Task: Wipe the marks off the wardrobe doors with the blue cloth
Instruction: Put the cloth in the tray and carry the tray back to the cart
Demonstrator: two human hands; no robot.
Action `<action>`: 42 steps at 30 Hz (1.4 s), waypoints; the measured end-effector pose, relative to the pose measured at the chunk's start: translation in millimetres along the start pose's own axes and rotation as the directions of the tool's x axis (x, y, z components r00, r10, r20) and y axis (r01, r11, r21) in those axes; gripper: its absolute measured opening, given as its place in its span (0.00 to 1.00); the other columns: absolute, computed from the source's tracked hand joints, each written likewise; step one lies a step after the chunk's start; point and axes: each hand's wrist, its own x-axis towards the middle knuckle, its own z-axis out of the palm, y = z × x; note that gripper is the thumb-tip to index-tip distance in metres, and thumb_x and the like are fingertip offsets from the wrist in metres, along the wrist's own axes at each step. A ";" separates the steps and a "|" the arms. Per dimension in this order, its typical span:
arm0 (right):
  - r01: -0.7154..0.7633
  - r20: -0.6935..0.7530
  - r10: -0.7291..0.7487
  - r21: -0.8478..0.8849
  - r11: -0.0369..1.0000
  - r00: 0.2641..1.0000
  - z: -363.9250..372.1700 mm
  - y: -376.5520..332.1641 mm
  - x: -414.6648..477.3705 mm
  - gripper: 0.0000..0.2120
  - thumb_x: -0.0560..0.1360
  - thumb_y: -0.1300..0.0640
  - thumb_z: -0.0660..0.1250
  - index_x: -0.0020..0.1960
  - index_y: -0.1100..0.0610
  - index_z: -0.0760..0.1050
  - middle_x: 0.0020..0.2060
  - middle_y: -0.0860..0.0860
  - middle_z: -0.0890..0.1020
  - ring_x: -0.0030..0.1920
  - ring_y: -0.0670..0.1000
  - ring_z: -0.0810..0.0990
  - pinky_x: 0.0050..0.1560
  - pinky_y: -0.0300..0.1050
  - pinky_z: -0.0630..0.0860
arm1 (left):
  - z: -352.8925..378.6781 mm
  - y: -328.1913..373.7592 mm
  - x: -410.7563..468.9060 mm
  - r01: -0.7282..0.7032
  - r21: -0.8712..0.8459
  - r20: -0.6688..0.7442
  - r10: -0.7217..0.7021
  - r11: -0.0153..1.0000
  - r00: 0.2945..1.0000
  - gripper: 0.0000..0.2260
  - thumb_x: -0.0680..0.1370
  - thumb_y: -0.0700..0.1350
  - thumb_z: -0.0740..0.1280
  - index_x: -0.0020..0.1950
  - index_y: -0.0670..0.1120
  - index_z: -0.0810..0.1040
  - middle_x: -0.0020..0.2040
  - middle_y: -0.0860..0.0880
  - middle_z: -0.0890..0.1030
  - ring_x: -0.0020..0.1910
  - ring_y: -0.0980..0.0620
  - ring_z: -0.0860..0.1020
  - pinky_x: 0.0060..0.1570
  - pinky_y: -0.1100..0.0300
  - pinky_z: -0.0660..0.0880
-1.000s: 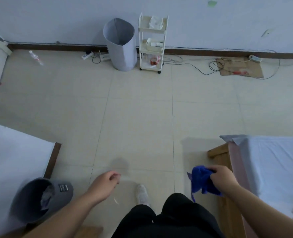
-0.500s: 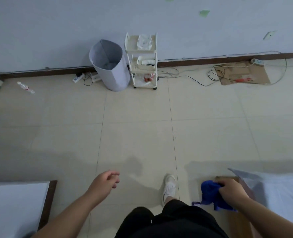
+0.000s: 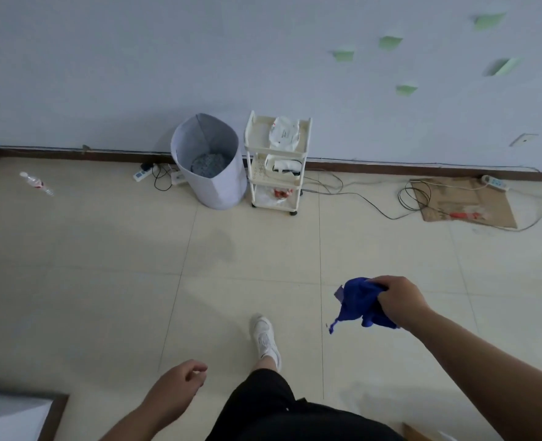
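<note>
The right hand [image 3: 400, 300] grips the cloth [image 3: 357, 305], its fingers curled round a bunched part; the rest hangs crumpled to the left of the knuckles and one thin corner trails downward. The left hand [image 3: 177, 389] holds nothing, its fingers loosely curled and the thumb near the fingertips. The cloth is in the air above the floor [image 3: 104, 281], well in front of the cart [image 3: 277, 163] and somewhat to its right. The left hand is farther from the cart, nearer the camera and to its left. A white shoe [image 3: 266, 340] rests on the tiles between the two hands, roughly in line with the cart, with black shorts [image 3: 282, 409] below it. The cart is white with three shelves and stands against the wall [image 3: 136, 74]. A white packet lies on its top shelf, white things on the middle one, and something red and white on the bottom one. Just left of the cart stands a grey bin [image 3: 209, 160] with something speckled inside; whether the two touch I cannot tell. Beyond the bin a power strip [image 3: 142, 175] lies by the skirting, and far left of the cart a bottle [image 3: 36, 183] lies on its side. Right of the cart, cables [image 3: 358, 198] run to a sheet of cardboard [image 3: 463, 198]. Green notes [image 3: 390, 43] are stuck on the wall above and right of the cart.
</note>
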 end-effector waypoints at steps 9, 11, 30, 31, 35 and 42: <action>-0.203 -0.035 0.203 0.011 0.979 0.979 -36.0 -6.2 68.9 0.14 0.70 0.62 0.64 0.50 0.48 0.83 0.31 0.48 0.86 0.33 0.45 0.82 0.30 0.38 0.72 | -136.0 168.0 130.0 -0.146 0.007 -0.002 0.146 0.989 0.989 0.07 0.82 0.50 0.65 0.57 0.57 0.80 0.48 0.53 0.85 0.47 0.54 0.83 0.47 0.60 0.76; -0.244 -0.043 0.246 0.049 0.969 0.968 -44.8 -7.3 79.6 0.17 0.70 0.64 0.60 0.47 0.47 0.82 0.29 0.50 0.86 0.29 0.45 0.83 0.28 0.36 0.72 | -162.7 207.4 158.8 -0.178 -0.007 -0.035 0.178 0.984 0.983 0.07 0.82 0.48 0.65 0.56 0.55 0.81 0.48 0.53 0.85 0.46 0.51 0.84 0.44 0.59 0.75; -0.035 0.076 0.040 -0.068 0.997 0.996 -219.5 -278.9 349.1 0.15 0.73 0.66 0.60 0.49 0.57 0.84 0.38 0.58 0.87 0.32 0.49 0.81 0.30 0.39 0.72 | -257.1 317.7 297.7 0.049 -0.119 -0.037 -0.054 0.992 0.998 0.05 0.82 0.46 0.66 0.51 0.55 0.82 0.43 0.49 0.87 0.40 0.52 0.83 0.40 0.60 0.75; -0.021 0.060 0.023 -0.041 0.999 0.998 -225.5 -301.0 362.0 0.15 0.74 0.67 0.59 0.49 0.57 0.84 0.36 0.58 0.87 0.32 0.51 0.81 0.32 0.40 0.73 | -264.2 315.5 304.9 0.075 -0.116 -0.028 -0.079 0.990 0.996 0.05 0.82 0.46 0.67 0.51 0.55 0.82 0.42 0.50 0.87 0.39 0.53 0.83 0.41 0.61 0.75; -0.006 -0.018 0.008 0.090 0.996 1.000 -229.3 -376.2 413.3 0.20 0.72 0.69 0.56 0.45 0.50 0.83 0.34 0.57 0.86 0.37 0.57 0.84 0.37 0.46 0.77 | -299.6 310.0 350.4 0.151 -0.091 0.015 -0.150 0.984 0.989 0.05 0.81 0.47 0.67 0.51 0.54 0.82 0.42 0.50 0.87 0.39 0.53 0.84 0.45 0.62 0.76; -0.149 0.040 0.143 0.288 0.946 0.989 -190.3 -474.1 494.9 0.21 0.72 0.69 0.57 0.51 0.52 0.84 0.38 0.54 0.86 0.41 0.54 0.82 0.39 0.45 0.76 | -374.1 331.7 450.8 0.127 -0.044 0.063 -0.125 0.991 0.990 0.06 0.81 0.47 0.68 0.49 0.58 0.82 0.40 0.53 0.87 0.40 0.54 0.85 0.51 0.55 0.80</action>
